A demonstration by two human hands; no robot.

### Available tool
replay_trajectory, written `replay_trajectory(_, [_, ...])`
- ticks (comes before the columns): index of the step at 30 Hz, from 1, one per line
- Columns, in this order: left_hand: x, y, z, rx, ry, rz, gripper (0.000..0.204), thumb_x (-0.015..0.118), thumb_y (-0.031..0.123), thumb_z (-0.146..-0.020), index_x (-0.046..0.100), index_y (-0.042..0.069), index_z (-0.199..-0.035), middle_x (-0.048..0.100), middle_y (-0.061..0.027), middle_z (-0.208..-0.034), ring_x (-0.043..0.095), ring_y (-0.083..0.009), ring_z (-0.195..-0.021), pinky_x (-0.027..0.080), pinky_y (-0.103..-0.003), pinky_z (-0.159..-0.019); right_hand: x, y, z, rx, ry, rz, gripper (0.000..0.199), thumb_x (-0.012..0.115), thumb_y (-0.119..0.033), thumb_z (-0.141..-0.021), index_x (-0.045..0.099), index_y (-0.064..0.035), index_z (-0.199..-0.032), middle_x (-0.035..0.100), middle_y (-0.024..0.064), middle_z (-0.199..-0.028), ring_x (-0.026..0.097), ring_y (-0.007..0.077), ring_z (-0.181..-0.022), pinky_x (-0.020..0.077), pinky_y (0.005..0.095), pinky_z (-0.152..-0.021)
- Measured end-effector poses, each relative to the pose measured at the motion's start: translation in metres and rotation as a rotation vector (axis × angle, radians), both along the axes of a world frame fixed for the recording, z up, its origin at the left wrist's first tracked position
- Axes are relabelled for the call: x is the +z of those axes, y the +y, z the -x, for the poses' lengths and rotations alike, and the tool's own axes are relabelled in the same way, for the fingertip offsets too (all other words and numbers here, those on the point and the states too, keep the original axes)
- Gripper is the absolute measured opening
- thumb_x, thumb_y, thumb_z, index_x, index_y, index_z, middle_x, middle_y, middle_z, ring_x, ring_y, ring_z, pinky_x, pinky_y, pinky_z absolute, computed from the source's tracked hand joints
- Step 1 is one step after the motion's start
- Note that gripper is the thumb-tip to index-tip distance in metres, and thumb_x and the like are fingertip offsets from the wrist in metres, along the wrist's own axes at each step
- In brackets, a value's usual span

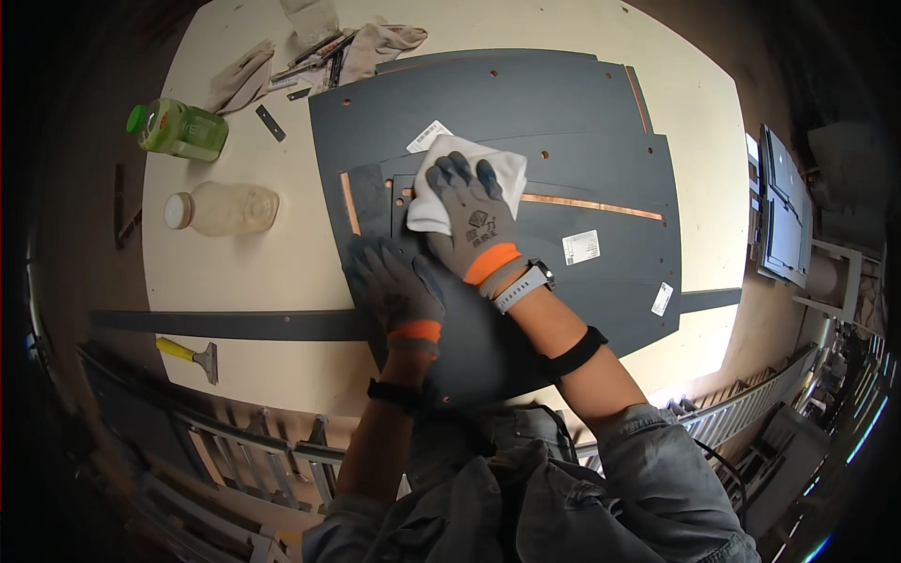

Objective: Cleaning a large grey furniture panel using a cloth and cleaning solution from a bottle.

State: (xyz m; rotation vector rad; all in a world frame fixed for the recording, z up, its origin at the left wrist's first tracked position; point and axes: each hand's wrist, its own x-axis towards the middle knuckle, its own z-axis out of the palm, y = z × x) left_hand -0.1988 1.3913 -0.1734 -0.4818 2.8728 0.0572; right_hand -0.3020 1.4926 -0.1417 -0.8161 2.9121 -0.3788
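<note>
My right hand [472,211], in a grey glove with dark fingertips and an orange cuff, presses a folded white cloth [510,171] against dark grey panels. Its fingers lie over the cloth, whose edges show around them. My left hand [399,286], gloved the same way, rests with outstretched fingers on the panels, left of and nearer than the cloth; nothing shows in it. The uppermost dark grey panel [601,291] has small holes and white labels. A copper-coloured strip [591,205] runs to the right of the cloth, and a shorter copper-coloured strip [349,204] lies at left.
On the cream table [253,281] at left are a green-capped bottle of green liquid [188,131], a clear jar [235,208] on its side and a yellow-handled scraper [188,355]. Used gloves [380,49] lie at the back. A long dark bar [225,325] passes beneath the panels.
</note>
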Motion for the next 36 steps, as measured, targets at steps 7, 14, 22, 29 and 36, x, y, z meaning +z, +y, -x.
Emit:
replay_trajectory(7, [0.009,0.007,0.003,0.137,0.106,-0.139,0.056,0.044,0.03,-0.091,0.033,-0.005,-0.134,0.031,-0.0233,-0.139,0.022,-0.0406,-0.133,0.017,-0.049,-0.109,0.007,0.017,0.005,-0.118,0.033,-0.198,0.065,0.045,-0.04,-0.084,0.036,-0.0012,-0.135,0.034,0.0179,-0.141,0.02,0.0309,-0.137,0.0063,0.0461,-0.112])
replay_trajectory(14, [-0.086,0.0,-0.02,0.364,0.287,-0.675,0.058,0.042,0.025,-0.095,0.018,0.001,-0.141,0.031,-0.0133,-0.142,0.024,-0.0212,-0.134,0.02,-0.029,-0.11,0.009,-0.058,0.002,0.396,-0.179,0.065,0.071,0.048,-0.04,-0.08,0.03,-0.0039,-0.137,0.029,0.0152,-0.143,0.016,0.0302,-0.138,0.0076,0.0414,-0.114])
replay_trajectory(22, [0.014,-0.001,0.002,0.15,0.033,-0.031,0.05,0.04,0.03,-0.092,0.039,0.0,-0.132,0.035,-0.0192,-0.138,0.025,-0.0353,-0.133,0.018,-0.042,-0.111,0.04,0.03,-0.028,0.221,-0.327,-0.097,0.08,0.055,-0.032,-0.075,0.022,-0.0008,-0.141,0.024,0.0205,-0.145,0.013,0.0323,-0.139,0.0071,0.041,-0.114])
replay_trajectory(29, [-0.043,-0.009,-0.018,0.028,0.14,-0.515,0.058,0.045,0.036,-0.088,0.038,-0.003,-0.131,0.035,-0.0225,-0.137,0.032,-0.0382,-0.129,0.023,-0.047,-0.107,0.013,-0.009,-0.042,0.079,-0.168,0.092,0.066,0.053,-0.035,-0.079,0.038,-0.0013,-0.133,0.034,0.0163,-0.14,0.02,0.0335,-0.136,0.0123,0.0415,-0.113])
replay_trajectory(36, [-0.019,-0.009,0.002,-0.17,-0.007,0.394,0.055,0.042,0.033,-0.09,0.036,-0.001,-0.133,0.034,-0.0211,-0.139,0.031,-0.0374,-0.131,0.024,-0.045,-0.107,0.01,0.062,-0.022,-0.147,-0.162,0.226,0.054,0.052,-0.03,-0.079,0.044,-0.0048,-0.127,0.042,0.0136,-0.133,0.029,0.0295,-0.132,0.0177,0.0386,-0.112])
